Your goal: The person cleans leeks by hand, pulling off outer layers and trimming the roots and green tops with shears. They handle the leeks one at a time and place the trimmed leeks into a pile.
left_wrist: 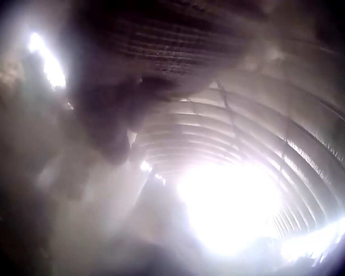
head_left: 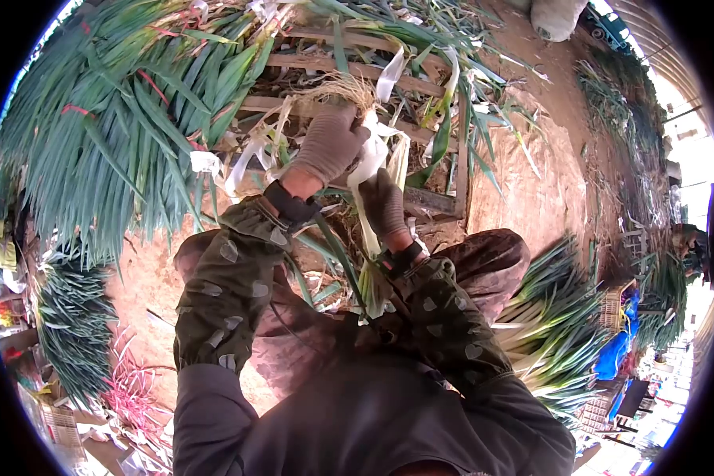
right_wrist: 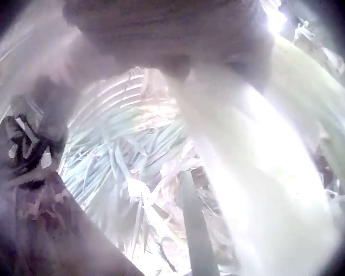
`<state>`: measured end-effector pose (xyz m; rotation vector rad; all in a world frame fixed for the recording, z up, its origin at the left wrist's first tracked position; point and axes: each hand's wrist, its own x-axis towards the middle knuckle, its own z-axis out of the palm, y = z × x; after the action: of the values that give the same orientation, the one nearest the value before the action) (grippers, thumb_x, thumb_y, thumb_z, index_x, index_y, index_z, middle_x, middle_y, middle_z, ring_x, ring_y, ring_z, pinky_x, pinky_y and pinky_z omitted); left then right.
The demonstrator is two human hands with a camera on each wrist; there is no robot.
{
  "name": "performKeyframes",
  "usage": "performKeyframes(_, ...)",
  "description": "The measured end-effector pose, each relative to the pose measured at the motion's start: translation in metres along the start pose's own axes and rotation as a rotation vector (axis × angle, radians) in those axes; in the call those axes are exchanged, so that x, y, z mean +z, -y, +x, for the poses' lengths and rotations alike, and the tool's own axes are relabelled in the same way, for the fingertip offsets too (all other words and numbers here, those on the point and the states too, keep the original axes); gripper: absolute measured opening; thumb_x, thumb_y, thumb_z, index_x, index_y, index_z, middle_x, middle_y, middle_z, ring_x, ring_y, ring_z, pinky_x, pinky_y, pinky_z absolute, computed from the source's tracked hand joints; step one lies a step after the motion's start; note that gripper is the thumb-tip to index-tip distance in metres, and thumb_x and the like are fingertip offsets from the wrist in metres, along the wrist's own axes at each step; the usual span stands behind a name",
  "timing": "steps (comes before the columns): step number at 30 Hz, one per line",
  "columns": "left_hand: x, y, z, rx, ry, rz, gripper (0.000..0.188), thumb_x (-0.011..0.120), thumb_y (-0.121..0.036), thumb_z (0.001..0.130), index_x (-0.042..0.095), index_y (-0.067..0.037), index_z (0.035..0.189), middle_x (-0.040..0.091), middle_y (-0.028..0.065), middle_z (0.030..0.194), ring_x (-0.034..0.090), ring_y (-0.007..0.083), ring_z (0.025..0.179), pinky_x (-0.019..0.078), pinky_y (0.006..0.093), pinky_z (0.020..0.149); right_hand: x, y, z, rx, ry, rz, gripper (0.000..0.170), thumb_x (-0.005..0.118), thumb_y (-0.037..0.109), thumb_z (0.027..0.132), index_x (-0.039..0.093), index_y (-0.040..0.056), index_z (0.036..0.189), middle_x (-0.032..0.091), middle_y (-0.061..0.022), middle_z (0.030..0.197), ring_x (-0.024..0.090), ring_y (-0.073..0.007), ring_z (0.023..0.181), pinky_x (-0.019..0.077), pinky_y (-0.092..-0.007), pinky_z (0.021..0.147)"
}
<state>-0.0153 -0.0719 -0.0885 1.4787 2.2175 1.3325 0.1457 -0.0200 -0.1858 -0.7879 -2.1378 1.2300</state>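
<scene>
Both hands wear brownish knit gloves and hold a large green onion [head_left: 366,168] between the knees. My left hand [head_left: 329,143] grips it close to the pale, stringy roots [head_left: 345,89]. Lower down, my right hand [head_left: 383,205] has its fingers round the white stalk, with loose white skin hanging beside it. In the right wrist view, the gloved right hand [right_wrist: 172,34] is at the top and the pale stalk [right_wrist: 264,167] runs down from it. The left wrist view is blurred; the dark left glove [left_wrist: 167,46] fills its upper part.
A large heap of green onions [head_left: 119,135] with red ties lies at the left. A wooden slatted frame [head_left: 462,170] holding peeled scraps stands in front. More onions [head_left: 551,317] lie at the right, near a blue cloth [head_left: 615,349]. Pink ties [head_left: 131,381] lie at the lower left.
</scene>
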Motion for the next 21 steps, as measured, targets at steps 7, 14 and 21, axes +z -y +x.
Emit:
performKeyframes(7,-0.009,-0.006,-0.004,0.042,-0.173,0.327,0.022,0.063,-0.018,0.079,0.061,0.0,0.092,0.063,0.0195,0.074,0.064,0.0347,0.067,0.0509,0.0436,0.063,0.011,-0.002,-0.01,-0.059,-0.042,0.058,0.022,0.044,0.012,0.098,0.056,-0.0036,0.11,0.064,-0.0172,0.081,0.062,-0.0264,0.075,0.0512,-0.04,0.069)
performKeyframes(14,-0.039,-0.012,-0.005,0.393,-0.243,0.232,0.032,0.066,-0.01,0.08,0.065,-0.005,0.112,0.068,0.0167,0.087,0.066,0.0282,0.063,0.0521,0.0371,0.058,-0.031,-0.004,-0.006,0.041,0.487,0.662,0.04,0.055,0.044,0.097,0.065,0.0052,0.105,0.064,0.0008,0.087,0.058,-0.0092,0.075,0.0492,-0.027,0.064)
performKeyframes(21,-0.056,-0.03,-0.01,-0.207,0.405,-0.651,0.032,0.067,-0.005,0.085,0.06,-0.003,0.117,0.061,-0.0009,0.081,0.057,0.0067,0.053,0.0456,0.0217,0.045,-0.029,-0.006,-0.003,0.093,0.573,0.661,0.028,0.054,0.03,0.096,0.066,0.0046,0.098,0.064,-0.0011,0.084,0.059,-0.0108,0.073,0.0486,-0.0283,0.062)
